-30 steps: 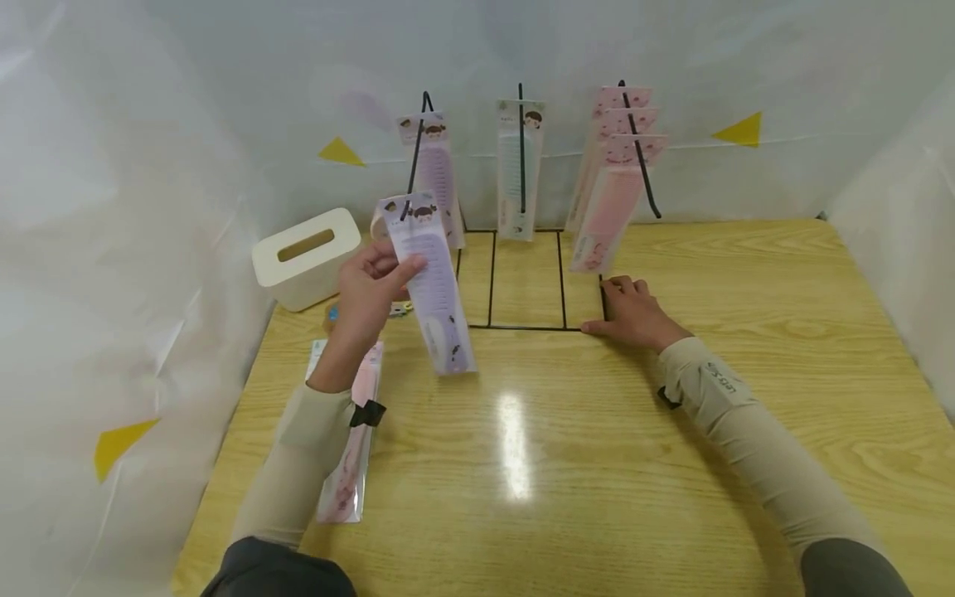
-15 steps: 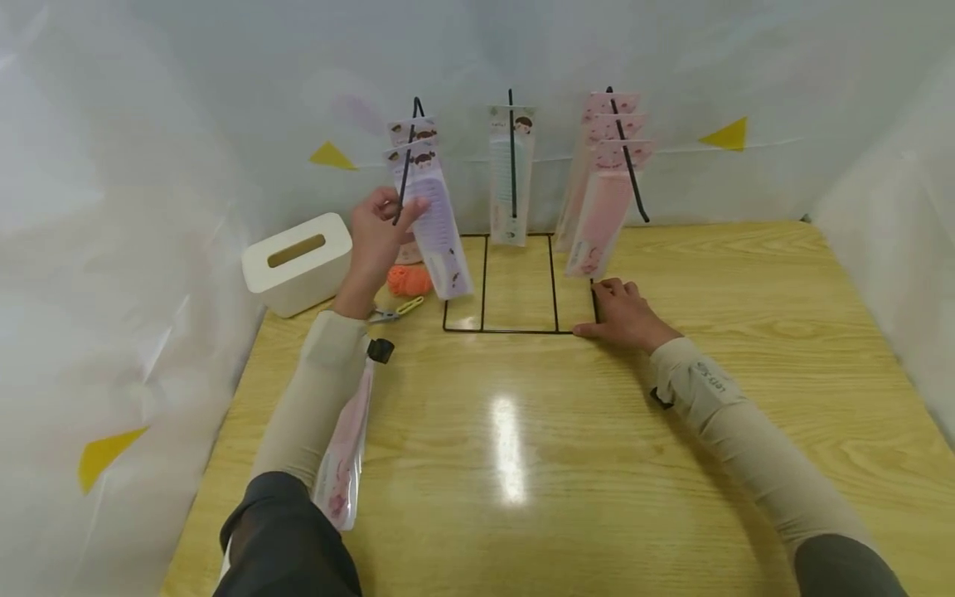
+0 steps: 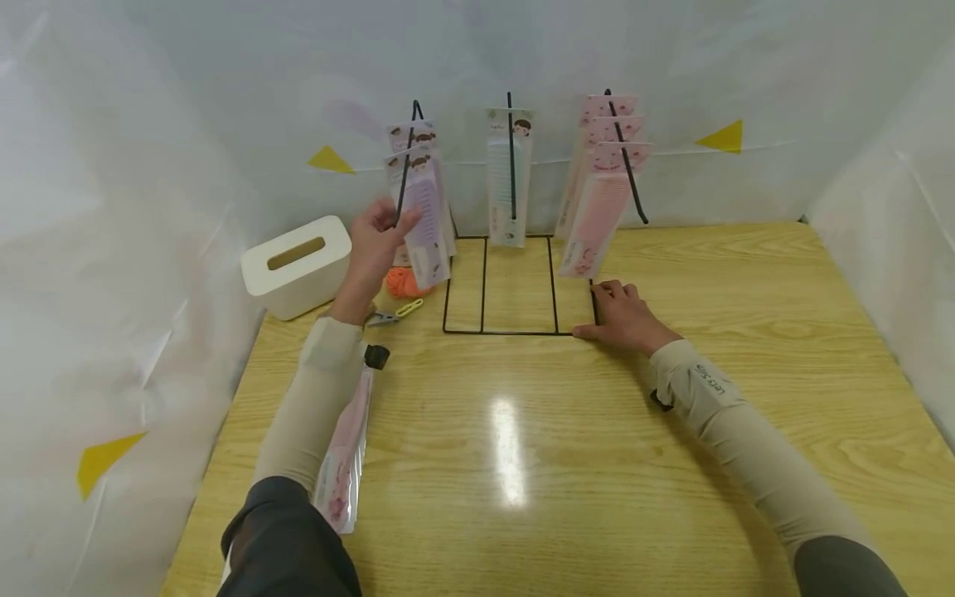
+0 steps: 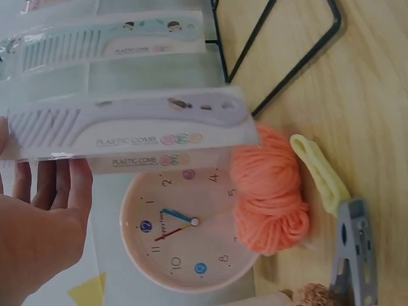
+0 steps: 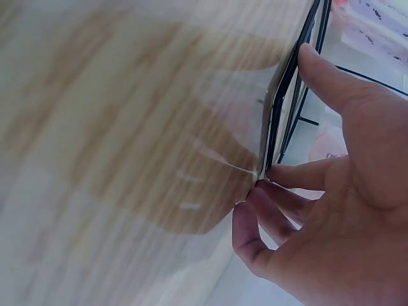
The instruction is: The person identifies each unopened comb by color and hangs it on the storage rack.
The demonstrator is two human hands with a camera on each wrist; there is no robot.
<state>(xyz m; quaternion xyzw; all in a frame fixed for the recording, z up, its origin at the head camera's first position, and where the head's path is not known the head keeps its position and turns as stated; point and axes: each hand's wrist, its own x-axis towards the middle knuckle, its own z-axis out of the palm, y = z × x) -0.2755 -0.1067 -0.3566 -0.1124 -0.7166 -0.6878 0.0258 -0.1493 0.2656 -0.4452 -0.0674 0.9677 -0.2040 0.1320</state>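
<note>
My left hand (image 3: 368,257) pinches the left edge of a packaged purple comb (image 3: 425,228), which hangs on the left hook (image 3: 405,174) of a black wire rack (image 3: 515,333). Another purple comb pack hangs right behind it. In the left wrist view, the comb pack (image 4: 159,124) lies across my fingertips. My right hand (image 3: 627,319) grips the right front corner of the rack's base, thumb at the front and fingers along the side; the right wrist view shows the fingers on the black wire (image 5: 278,105). A packaged light-blue comb (image 3: 509,178) hangs on the middle hook, several pink ones (image 3: 600,215) on the right.
A white tissue box (image 3: 297,265) stands at the back left. Near the rack's left side are orange yarn (image 3: 403,283), a yellow clip (image 3: 409,308), a grey clip (image 4: 354,248) and a round pink clock (image 4: 185,255). Pink comb packs (image 3: 345,464) lie partly under my left forearm.
My left hand has raised the purple comb pack and moved it back onto the left hook; in the last half second the pack has swung slightly left. My right hand keeps its hold on the rack.
</note>
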